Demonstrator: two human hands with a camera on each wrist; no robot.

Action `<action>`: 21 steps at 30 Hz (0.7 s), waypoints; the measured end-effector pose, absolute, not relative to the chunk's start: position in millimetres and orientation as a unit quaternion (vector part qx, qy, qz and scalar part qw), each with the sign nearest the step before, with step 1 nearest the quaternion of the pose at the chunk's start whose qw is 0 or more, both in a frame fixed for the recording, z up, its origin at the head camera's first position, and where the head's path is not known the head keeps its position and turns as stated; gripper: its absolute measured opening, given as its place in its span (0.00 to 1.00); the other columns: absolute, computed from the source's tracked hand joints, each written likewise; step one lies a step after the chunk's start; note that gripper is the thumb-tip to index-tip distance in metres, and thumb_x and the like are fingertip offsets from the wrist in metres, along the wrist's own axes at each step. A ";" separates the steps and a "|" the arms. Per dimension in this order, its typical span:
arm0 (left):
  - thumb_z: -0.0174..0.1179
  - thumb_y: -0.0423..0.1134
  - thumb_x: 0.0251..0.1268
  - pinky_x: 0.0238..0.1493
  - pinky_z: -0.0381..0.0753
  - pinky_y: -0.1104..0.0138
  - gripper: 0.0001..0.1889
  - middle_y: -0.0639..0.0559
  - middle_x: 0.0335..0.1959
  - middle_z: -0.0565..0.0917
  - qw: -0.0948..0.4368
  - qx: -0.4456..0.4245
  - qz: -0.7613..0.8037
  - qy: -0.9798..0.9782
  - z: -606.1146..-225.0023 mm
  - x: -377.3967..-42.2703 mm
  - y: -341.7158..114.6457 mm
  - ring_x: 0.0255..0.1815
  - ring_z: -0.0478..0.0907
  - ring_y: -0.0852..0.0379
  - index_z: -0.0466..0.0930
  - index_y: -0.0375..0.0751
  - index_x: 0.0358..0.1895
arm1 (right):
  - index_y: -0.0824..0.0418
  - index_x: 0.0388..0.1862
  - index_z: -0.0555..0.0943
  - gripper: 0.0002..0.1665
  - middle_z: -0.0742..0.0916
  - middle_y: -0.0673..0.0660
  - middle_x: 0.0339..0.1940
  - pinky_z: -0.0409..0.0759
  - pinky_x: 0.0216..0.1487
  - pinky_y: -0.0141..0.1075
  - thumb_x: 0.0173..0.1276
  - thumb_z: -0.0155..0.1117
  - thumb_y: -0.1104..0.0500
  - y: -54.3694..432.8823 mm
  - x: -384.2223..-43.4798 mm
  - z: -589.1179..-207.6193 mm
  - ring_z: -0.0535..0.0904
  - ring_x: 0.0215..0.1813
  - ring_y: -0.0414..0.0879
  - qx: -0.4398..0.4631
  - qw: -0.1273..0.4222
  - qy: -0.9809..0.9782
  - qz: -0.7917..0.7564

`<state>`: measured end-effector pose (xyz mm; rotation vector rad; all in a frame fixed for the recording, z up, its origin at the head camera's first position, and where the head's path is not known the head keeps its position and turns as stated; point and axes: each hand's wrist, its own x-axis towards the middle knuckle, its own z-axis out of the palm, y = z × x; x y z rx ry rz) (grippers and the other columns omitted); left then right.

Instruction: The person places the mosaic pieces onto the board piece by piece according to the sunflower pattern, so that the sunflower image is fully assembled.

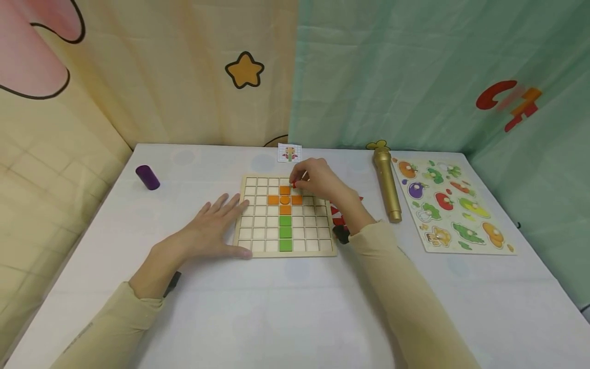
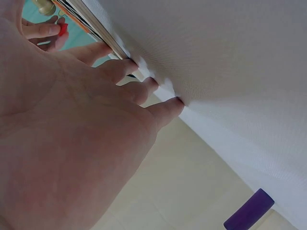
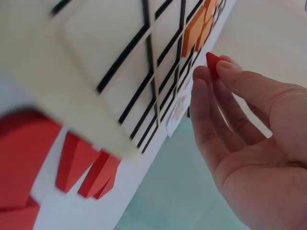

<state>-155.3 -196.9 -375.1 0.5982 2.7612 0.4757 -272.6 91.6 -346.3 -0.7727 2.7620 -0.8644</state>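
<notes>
A square wooden grid board (image 1: 258,233) lies on the table. Orange tiles (image 1: 285,209) form a cross in its upper middle, and a column of green tiles (image 1: 286,232) runs below them. My left hand (image 1: 207,225) rests at the board's left edge, fingers spread; in the left wrist view its fingertips touch the board's side and the cloth. Over the upper part of the grid, beside the top orange tile, my right hand (image 1: 318,179) pinches a small red piece (image 3: 214,64) between thumb and fingertips. More red pieces (image 3: 79,160) lie right of the board, partly hidden by the right wrist in the head view.
Behind the board lies a small picture card (image 1: 289,153). A purple cylinder (image 1: 147,177) lies at the back left. To the right are a gold microphone-shaped object (image 1: 388,187) and a vegetable puzzle board (image 1: 424,241). Curtains hang behind the white table.
</notes>
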 end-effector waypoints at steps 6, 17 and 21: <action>0.71 0.75 0.52 0.83 0.38 0.31 0.65 0.38 0.88 0.46 0.137 0.208 0.163 0.955 -376.6 -155.4 -199.5 0.88 0.37 0.32 0.49 0.44 0.87 | 0.61 0.44 0.91 0.06 0.92 0.54 0.41 0.83 0.51 0.40 0.75 0.69 0.65 65.6 -276.7 -346.6 0.85 0.44 0.50 -0.295 0.074 0.912 -0.275; 0.71 0.74 0.54 0.83 0.38 0.32 0.65 0.38 0.88 0.46 0.140 0.210 0.170 0.953 -373.6 -153.8 -198.5 0.88 0.37 0.32 0.48 0.44 0.87 | 0.61 0.43 0.90 0.04 0.91 0.53 0.38 0.83 0.51 0.37 0.74 0.69 0.64 46.0 -277.3 -353.9 0.83 0.41 0.47 -0.296 0.074 0.911 -0.276; 0.71 0.74 0.54 0.83 0.38 0.32 0.65 0.38 0.88 0.46 0.143 0.207 0.170 0.953 -372.0 -153.4 -198.0 0.88 0.36 0.32 0.48 0.44 0.87 | 0.59 0.42 0.91 0.05 0.91 0.52 0.38 0.83 0.50 0.37 0.75 0.70 0.64 45.1 -277.6 -355.1 0.82 0.41 0.46 -0.301 0.078 0.910 -0.275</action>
